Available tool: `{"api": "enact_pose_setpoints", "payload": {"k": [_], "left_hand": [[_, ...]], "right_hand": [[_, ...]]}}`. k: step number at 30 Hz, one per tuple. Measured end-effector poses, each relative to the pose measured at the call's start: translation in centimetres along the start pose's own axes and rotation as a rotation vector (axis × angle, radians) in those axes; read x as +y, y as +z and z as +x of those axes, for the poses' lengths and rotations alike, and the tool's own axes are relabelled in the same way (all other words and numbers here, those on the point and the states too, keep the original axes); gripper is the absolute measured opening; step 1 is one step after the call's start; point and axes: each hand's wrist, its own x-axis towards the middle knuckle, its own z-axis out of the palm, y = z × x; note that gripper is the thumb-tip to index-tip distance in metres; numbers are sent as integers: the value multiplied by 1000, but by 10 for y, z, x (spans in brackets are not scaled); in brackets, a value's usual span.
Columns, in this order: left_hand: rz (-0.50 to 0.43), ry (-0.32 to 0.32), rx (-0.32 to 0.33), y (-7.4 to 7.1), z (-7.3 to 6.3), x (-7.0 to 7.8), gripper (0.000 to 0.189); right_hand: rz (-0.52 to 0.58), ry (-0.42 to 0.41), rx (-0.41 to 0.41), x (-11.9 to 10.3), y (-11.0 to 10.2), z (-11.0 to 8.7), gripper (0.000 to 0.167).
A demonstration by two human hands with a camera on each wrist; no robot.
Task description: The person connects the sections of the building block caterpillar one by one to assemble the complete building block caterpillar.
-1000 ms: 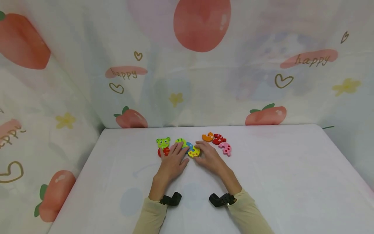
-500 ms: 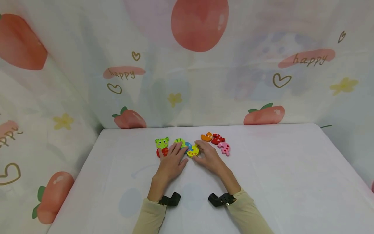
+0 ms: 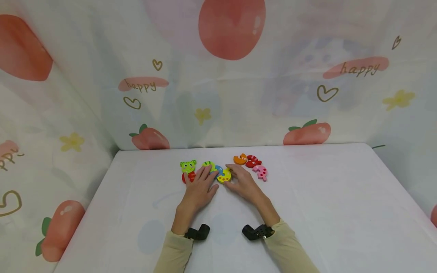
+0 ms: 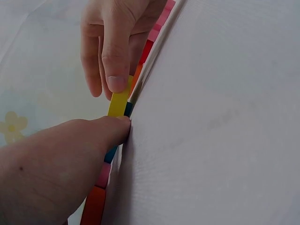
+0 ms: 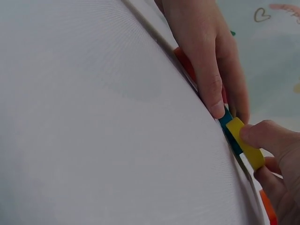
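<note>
My right hand (image 3: 244,184) pinches a yellow spotted puzzle piece (image 3: 224,176) between thumb and fingers. In the right wrist view, that yellow piece (image 5: 251,149) sits tilted and overlaps the blue piece (image 5: 226,118). My left hand (image 3: 199,191) rests with spread, fairly straight fingers over the row of pieces, partly hiding them. Left of the yellow piece are the numbered blue piece (image 3: 219,170) and a green striped piece (image 3: 208,164). A green animal-face piece (image 3: 188,166) heads the row at the left, with a red striped piece (image 3: 191,176) just below it. Under my left hand a pink piece (image 4: 103,176) shows.
Beyond my right hand lie an orange numbered piece (image 3: 240,159), a red striped piece (image 3: 253,161) and a pink spotted piece (image 3: 261,172). They rest on the white-covered table (image 3: 327,212). A printed cloth (image 3: 232,102) hangs behind the table's far edge.
The whole head view has drifted slightly to the left. Both hands and the puzzle pieces keep nearly the same places relative to each other.
</note>
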Motion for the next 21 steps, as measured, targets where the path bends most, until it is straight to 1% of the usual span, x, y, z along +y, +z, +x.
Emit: {"api": "enact_pose_setpoints", "payload": {"k": [8, 13, 15, 18, 21], "left_hand": [[-3, 8, 10, -1, 0, 1, 54], [22, 46, 11, -4, 0, 1, 49], [41, 61, -1, -4, 0, 1, 47], [52, 63, -27, -6, -1, 2, 45], [15, 46, -43, -6, -1, 4, 46]], "right_hand": [[-36, 4, -37, -2, -1, -2, 61], [-36, 15, -33, -1, -4, -2, 60], [-37, 3, 5, 0, -7, -2, 57], [-38, -14, 101, 4, -12, -3, 50], [-41, -12, 200, 11, -18, -3, 45]]}}
